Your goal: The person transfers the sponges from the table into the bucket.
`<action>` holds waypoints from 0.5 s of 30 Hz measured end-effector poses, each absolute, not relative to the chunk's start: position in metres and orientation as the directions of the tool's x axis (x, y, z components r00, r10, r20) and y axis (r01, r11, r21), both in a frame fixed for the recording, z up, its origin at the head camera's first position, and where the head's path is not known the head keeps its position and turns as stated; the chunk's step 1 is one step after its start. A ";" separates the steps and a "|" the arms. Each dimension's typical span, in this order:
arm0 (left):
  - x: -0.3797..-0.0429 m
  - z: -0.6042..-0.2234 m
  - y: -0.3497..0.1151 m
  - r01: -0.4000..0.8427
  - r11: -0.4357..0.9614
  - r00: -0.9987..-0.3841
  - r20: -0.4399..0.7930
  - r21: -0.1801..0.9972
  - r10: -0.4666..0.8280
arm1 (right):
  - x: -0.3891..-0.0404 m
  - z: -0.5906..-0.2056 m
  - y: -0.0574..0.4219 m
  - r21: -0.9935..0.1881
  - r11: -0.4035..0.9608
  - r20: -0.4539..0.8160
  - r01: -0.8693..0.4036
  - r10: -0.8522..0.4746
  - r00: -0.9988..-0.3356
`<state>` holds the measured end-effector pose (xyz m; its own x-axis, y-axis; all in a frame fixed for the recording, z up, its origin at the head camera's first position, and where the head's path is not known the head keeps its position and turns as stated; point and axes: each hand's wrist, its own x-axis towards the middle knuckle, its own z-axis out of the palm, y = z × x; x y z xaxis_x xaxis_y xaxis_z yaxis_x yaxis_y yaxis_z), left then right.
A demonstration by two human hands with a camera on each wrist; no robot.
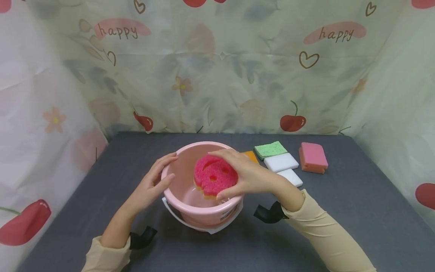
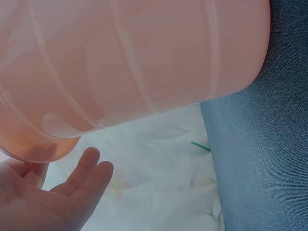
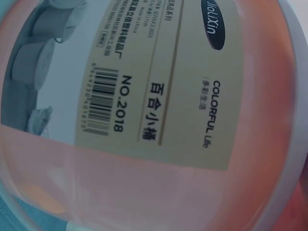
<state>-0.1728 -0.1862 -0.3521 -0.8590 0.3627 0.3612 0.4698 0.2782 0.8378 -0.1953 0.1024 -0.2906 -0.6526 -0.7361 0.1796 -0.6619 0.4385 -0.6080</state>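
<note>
"What is the right hand (image 1: 239,175) doing?"

"Its grip is holding a round pink sponge (image 1: 215,175), with thumb and fingers pressing its edges."

"And where is that sponge sitting?"

"It is hovering at the mouth of a pink bucket (image 1: 198,218); how deep, the views aren't making clear."

"What about the left hand (image 1: 151,187)?"

"Its loosely spread fingers are touching the bucket's left rim. The white handle (image 1: 212,231) is hanging down in front, and a printed label (image 3: 144,96) is showing on the wall."

"Anything else on the dark surface (image 1: 340,211)?"

"Beyond the right forearm, a green sponge (image 1: 270,150), a white block (image 1: 281,162) and a second white block (image 1: 291,176) are lying close together. An orange piece (image 1: 250,155) is peeking out behind the right hand, and a pink-and-orange block (image 1: 312,156) is sitting apart, farther right."
</note>
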 end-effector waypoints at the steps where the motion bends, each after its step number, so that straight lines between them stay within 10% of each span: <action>1: -0.173 -0.352 -0.186 0.469 0.280 -0.860 0.360 0.838 0.363 | -0.195 -0.290 0.102 -0.607 0.443 0.175 -0.660 -0.736 -0.654; 15: -0.173 -0.352 -0.186 0.464 0.286 -0.863 0.355 0.839 0.359 | -0.195 -0.288 0.103 -0.596 0.486 0.121 -0.639 -0.732 -0.670</action>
<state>-0.1726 -0.1860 -0.3517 -0.8632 0.3591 0.3548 0.4635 0.2855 0.8388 -0.1946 0.1025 -0.2880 -0.6701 -0.7322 0.1214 -0.6393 0.4863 -0.5957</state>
